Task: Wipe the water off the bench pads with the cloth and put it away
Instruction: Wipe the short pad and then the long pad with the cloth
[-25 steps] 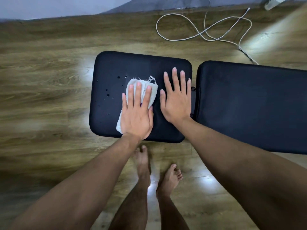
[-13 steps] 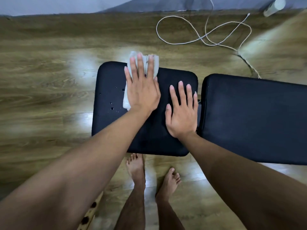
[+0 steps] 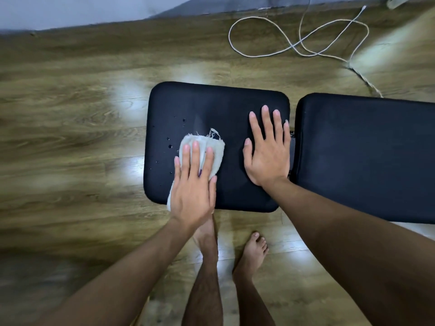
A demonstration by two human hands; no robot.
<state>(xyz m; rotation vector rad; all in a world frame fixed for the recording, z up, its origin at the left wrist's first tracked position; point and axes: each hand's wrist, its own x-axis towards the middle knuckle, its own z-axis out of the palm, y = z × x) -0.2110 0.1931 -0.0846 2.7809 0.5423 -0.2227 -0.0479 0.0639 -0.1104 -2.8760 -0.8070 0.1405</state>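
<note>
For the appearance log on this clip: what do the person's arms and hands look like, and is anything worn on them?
Both arms are bare from as far up as the frame shows down to the fingers: no sleeves, gloves, watch, bands or rings can be seen. The left hand and right hand have short, unpainted nails. The legs and feet below are bare too, so no clothing appears in this view.

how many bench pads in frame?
2. The smaller pad sits centre, under both hands and the cloth. The larger pad lies to its right, apart by a narrow gap, cut off at the frame edge.
</note>
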